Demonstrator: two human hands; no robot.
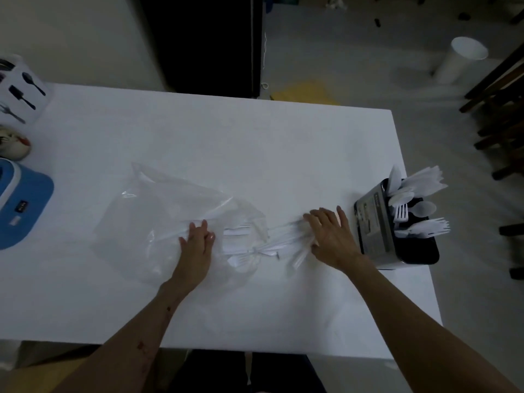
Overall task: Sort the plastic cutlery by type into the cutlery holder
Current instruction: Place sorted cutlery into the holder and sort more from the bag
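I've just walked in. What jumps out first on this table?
Two bare hands are spread over a pile of white plastic cutlery at the table's middle: the left hand presses a clear plastic bag, the right hand rests on the pile. At the right edge stands a black cutlery holder, already bristling with forks and spoons.

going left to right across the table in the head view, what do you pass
blue appliance → clear plastic bag → left hand → loose white cutlery → right hand → cutlery holder
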